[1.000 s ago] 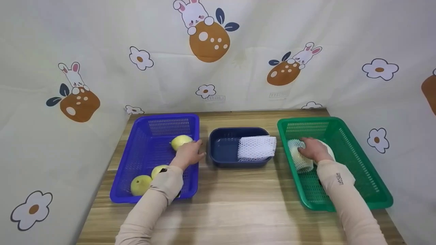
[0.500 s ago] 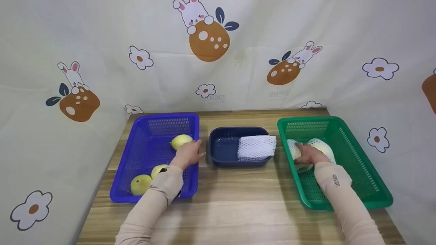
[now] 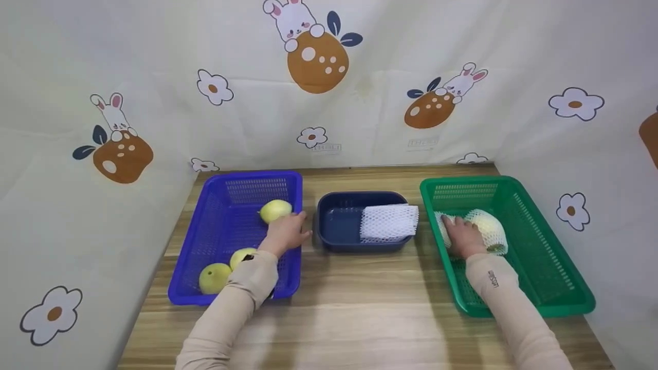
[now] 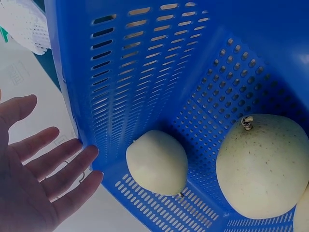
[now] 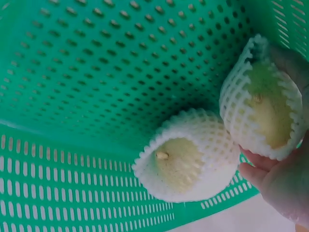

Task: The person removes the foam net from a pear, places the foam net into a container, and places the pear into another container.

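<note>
In the head view my left hand (image 3: pixel 289 232) lies over the right rim of the blue basket (image 3: pixel 174 280), its fingers extended and holding nothing. Inside that basket are pale yellow-green melons: one melon (image 3: pixel 276 210) just beyond the hand, another melon (image 3: pixel 214 278) at the near left, and a third partly behind the sleeve. My right hand (image 3: pixel 465 238) is inside the green basket (image 3: pixel 565 310). It grips a melon in a white foam net (image 5: pixel 265 104), thumb and fingers on opposite sides. Beside it rests a second netted melon (image 5: pixel 186 157), apart from the hand's grip.
Between the baskets stands a dark blue tub (image 3: pixel 339 226), with flat white foam nets (image 3: pixel 389 223) lying over its right end. A wooden table (image 3: pixel 370 318) bears everything. A printed cloth (image 3: pixel 370 123) hangs behind and along both sides.
My right hand has shifted left and toward me, settling round the left netted melon; the right one now shows more fully. The left hand has stayed in place.
</note>
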Demonstrator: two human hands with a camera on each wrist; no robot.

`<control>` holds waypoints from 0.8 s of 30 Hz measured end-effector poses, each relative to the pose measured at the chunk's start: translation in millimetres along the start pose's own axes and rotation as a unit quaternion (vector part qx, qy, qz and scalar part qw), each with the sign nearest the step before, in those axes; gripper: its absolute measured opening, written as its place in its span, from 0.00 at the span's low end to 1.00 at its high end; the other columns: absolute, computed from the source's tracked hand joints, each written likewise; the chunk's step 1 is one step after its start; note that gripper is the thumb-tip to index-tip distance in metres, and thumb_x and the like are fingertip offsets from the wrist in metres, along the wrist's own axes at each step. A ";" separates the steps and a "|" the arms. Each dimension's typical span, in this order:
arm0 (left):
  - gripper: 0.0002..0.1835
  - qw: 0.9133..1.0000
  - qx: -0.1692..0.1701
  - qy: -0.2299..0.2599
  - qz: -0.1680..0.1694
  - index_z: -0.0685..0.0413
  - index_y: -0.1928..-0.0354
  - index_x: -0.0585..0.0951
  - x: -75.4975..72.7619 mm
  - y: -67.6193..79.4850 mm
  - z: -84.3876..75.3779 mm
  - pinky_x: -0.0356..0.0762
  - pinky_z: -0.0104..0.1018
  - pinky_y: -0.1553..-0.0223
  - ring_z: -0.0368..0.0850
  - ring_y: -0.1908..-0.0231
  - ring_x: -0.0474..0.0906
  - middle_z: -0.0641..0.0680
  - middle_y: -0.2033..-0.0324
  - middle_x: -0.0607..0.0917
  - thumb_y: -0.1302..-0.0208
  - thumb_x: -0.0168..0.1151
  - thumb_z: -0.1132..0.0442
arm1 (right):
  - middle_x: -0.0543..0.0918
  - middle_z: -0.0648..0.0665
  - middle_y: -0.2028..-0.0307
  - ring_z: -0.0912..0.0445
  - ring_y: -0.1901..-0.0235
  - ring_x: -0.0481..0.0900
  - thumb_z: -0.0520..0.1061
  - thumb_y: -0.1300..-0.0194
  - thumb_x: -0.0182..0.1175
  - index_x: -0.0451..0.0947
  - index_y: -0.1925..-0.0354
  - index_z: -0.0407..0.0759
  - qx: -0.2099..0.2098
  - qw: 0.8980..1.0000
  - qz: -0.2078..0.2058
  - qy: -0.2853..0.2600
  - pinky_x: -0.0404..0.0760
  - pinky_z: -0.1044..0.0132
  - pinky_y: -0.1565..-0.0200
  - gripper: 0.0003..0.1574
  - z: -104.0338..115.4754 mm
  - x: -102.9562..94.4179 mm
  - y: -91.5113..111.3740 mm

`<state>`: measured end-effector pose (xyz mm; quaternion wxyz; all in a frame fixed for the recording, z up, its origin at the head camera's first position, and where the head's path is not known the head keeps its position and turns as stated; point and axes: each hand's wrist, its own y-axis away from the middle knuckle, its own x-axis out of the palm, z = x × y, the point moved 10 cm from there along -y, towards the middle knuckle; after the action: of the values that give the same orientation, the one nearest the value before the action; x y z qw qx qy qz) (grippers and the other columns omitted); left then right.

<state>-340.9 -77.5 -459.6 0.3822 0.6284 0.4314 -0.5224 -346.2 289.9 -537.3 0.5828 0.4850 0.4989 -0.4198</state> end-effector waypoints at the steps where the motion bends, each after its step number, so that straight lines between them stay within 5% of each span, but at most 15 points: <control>1: 0.20 1.000 0.001 0.001 0.001 0.59 0.56 0.74 0.0 0.0 -0.3 0.73 0.47 0.72 0.54 0.70 0.77 0.57 0.69 0.79 0.46 0.60 0.53 | 0.65 0.25 0.54 0.32 0.55 0.65 0.43 0.53 0.65 0.55 0.39 0.34 0.001 1.000 -0.007 0.002 0.59 0.38 0.53 0.47 0.1 -0.3 -0.2; 12: 0.20 1.000 0.005 0.002 -0.001 0.60 0.56 0.74 -0.4 0.5 -0.8 0.73 0.48 0.69 0.56 0.67 0.76 0.59 0.66 0.79 0.46 0.60 0.53 | 0.65 0.26 0.51 0.30 0.53 0.62 0.49 0.51 0.62 0.56 0.39 0.36 0.017 0.999 -0.027 -0.037 0.54 0.34 0.54 0.45 -9.3 -12.0 3.4; 24: 0.18 1.000 0.010 0.005 -0.009 0.60 0.60 0.73 -1.4 0.4 -1.3 0.73 0.50 0.71 0.57 0.69 0.76 0.59 0.69 0.79 0.47 0.61 0.54 | 0.65 0.28 0.53 0.34 0.58 0.65 0.52 0.58 0.64 0.54 0.39 0.37 0.010 0.991 -0.097 -0.095 0.60 0.37 0.61 0.51 -18.5 -66.6 18.1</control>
<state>-340.3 -76.6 -458.0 0.3687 0.6310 0.4339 -0.5269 -341.8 311.7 -469.3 0.5794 0.3978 0.4820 -0.5232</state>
